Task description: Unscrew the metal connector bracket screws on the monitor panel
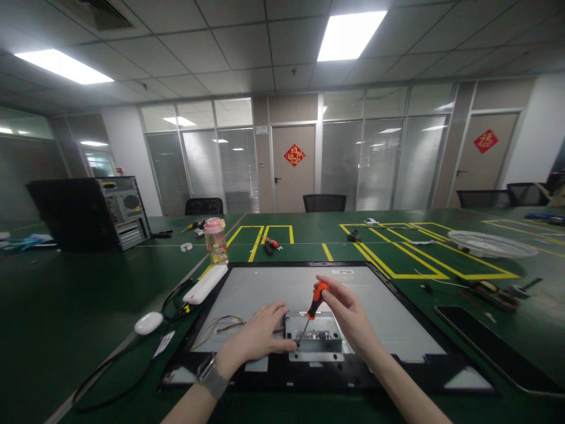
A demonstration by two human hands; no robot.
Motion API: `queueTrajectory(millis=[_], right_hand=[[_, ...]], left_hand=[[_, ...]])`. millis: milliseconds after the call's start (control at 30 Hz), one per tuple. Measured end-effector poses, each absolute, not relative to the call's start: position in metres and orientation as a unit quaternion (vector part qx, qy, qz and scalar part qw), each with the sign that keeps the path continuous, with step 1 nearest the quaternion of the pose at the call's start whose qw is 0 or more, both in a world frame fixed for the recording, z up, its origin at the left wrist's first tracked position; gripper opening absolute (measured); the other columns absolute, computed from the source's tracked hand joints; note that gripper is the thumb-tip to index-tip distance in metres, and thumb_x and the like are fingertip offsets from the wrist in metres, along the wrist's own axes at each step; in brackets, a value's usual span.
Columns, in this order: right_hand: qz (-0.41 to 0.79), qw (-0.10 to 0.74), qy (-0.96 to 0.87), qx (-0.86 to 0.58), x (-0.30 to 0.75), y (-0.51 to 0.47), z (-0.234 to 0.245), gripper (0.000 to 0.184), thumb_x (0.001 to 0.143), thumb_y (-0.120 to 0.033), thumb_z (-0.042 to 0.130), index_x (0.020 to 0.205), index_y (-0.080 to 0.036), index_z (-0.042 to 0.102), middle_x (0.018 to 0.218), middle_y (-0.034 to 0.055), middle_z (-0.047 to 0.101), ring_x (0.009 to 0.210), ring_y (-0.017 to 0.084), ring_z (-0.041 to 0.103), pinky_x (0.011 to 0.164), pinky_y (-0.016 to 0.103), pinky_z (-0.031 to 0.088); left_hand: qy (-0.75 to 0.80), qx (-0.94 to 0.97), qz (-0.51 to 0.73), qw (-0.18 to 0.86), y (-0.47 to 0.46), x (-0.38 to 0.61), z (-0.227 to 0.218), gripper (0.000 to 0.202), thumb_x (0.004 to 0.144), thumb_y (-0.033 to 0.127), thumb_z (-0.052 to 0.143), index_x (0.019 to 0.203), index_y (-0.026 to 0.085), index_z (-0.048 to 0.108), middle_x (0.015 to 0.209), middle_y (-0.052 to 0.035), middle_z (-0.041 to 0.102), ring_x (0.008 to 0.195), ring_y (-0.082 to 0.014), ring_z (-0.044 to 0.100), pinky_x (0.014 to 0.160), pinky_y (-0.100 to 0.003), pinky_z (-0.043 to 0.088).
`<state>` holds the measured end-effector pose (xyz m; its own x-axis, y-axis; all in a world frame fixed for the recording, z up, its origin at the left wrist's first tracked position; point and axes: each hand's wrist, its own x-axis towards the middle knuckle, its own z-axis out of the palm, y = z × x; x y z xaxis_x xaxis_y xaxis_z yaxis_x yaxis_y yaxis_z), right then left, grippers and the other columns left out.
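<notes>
A screwdriver (316, 301) with an orange and black handle is in my right hand (348, 309), fingers closed round the handle's top. Its shaft slants down to the left edge of a metal bracket box (314, 347), where a circuit board with connectors shows inside. My left hand (260, 334) lies spread on the box's left side, thumb near the screwdriver tip. Whether the tip sits on a screw is too small to tell. Under the box is a large flat display panel (247, 288) with a black frame, lying back side up. Thin wires (220, 324) run left from the box.
Left of the panel are a white power strip (205, 285), a pink-lidded bottle (216, 241), black cable and a white mouse (149, 323). A computer case (88, 213) stands far left. To the right lie a black slab-like part (494, 347), tools and a clear round tray (492, 242).
</notes>
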<state>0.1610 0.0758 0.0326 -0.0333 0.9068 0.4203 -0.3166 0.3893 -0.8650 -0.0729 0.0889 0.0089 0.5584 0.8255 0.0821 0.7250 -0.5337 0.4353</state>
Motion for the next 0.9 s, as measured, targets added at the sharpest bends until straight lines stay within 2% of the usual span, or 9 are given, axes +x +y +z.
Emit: queueTrajectory(millis=[100, 233, 333, 533, 667, 733, 800, 900], right_hand=[[0.468, 0.643, -0.533, -0.289, 0.161, 0.079, 0.03, 0.028, 0.074, -0.038, 0.077, 0.099, -0.026, 0.073, 0.088, 0.0023, 0.074, 0.086, 0.022, 0.068, 0.086, 0.037, 0.049], [0.502, 0.646, -0.512, -0.26, 0.158, 0.076, 0.035, 0.033, 0.078, -0.045, 0.071, 0.103, -0.024, 0.073, 0.102, 0.0074, 0.073, 0.103, 0.027, 0.064, 0.095, 0.041, 0.044], [0.534, 0.641, -0.498, -0.237, 0.157, 0.074, 0.038, 0.034, 0.077, -0.045, 0.072, 0.104, -0.025, 0.073, 0.105, 0.0085, 0.073, 0.103, 0.028, 0.065, 0.094, 0.044, 0.045], [0.451, 0.652, -0.532, -0.298, 0.161, 0.079, 0.029, 0.032, 0.074, -0.037, 0.077, 0.103, -0.025, 0.072, 0.085, 0.0025, 0.072, 0.083, 0.021, 0.065, 0.083, 0.036, 0.049], [0.503, 0.643, -0.516, -0.261, 0.159, 0.077, 0.033, 0.034, 0.08, -0.045, 0.069, 0.107, -0.024, 0.072, 0.096, 0.0059, 0.073, 0.099, 0.025, 0.064, 0.096, 0.042, 0.043], [0.524, 0.636, -0.509, -0.247, 0.158, 0.075, 0.036, 0.037, 0.08, -0.047, 0.068, 0.11, -0.025, 0.071, 0.097, 0.0066, 0.073, 0.096, 0.026, 0.066, 0.097, 0.046, 0.043], [0.506, 0.637, -0.521, -0.258, 0.158, 0.074, 0.037, 0.036, 0.079, -0.046, 0.07, 0.109, -0.024, 0.071, 0.095, 0.0063, 0.074, 0.094, 0.026, 0.067, 0.095, 0.046, 0.044], [0.456, 0.647, -0.539, -0.288, 0.159, 0.075, 0.035, 0.034, 0.076, -0.042, 0.075, 0.105, -0.024, 0.072, 0.087, 0.0041, 0.073, 0.085, 0.023, 0.066, 0.085, 0.039, 0.049]], left_hand=[[0.453, 0.864, 0.125, 0.181, 0.086, -0.071, 0.014, 0.082, 0.075, 0.057, 0.067, 0.142, 0.019, 0.039, 0.151, -0.0111, 0.034, 0.138, -0.0298, 0.031, 0.115, -0.042, 0.022], [0.464, 0.86, 0.112, 0.182, 0.082, -0.069, 0.019, 0.087, 0.073, 0.059, 0.068, 0.143, 0.018, 0.037, 0.152, -0.0123, 0.031, 0.14, -0.0313, 0.027, 0.116, -0.044, 0.019], [0.467, 0.858, 0.108, 0.183, 0.08, -0.069, 0.022, 0.086, 0.072, 0.055, 0.068, 0.143, 0.017, 0.038, 0.152, -0.013, 0.031, 0.139, -0.0319, 0.028, 0.116, -0.044, 0.02], [0.455, 0.865, 0.111, 0.178, 0.079, -0.068, 0.024, 0.076, 0.076, 0.043, 0.065, 0.143, 0.019, 0.038, 0.151, -0.0115, 0.033, 0.139, -0.0297, 0.029, 0.116, -0.044, 0.018], [0.455, 0.867, 0.108, 0.173, 0.08, -0.068, 0.023, 0.078, 0.075, 0.042, 0.065, 0.142, 0.014, 0.038, 0.151, -0.0139, 0.032, 0.139, -0.0299, 0.028, 0.117, -0.042, 0.017], [0.455, 0.868, 0.103, 0.172, 0.08, -0.067, 0.023, 0.078, 0.075, 0.041, 0.065, 0.143, 0.013, 0.038, 0.151, -0.0145, 0.032, 0.139, -0.029, 0.029, 0.117, -0.042, 0.017], [0.457, 0.867, 0.098, 0.171, 0.08, -0.066, 0.025, 0.077, 0.076, 0.042, 0.065, 0.143, 0.014, 0.038, 0.151, -0.0143, 0.032, 0.139, -0.0288, 0.028, 0.117, -0.043, 0.017], [0.46, 0.866, 0.098, 0.171, 0.079, -0.067, 0.025, 0.076, 0.076, 0.044, 0.064, 0.142, 0.015, 0.039, 0.152, -0.0136, 0.031, 0.14, -0.0295, 0.028, 0.116, -0.044, 0.018]])
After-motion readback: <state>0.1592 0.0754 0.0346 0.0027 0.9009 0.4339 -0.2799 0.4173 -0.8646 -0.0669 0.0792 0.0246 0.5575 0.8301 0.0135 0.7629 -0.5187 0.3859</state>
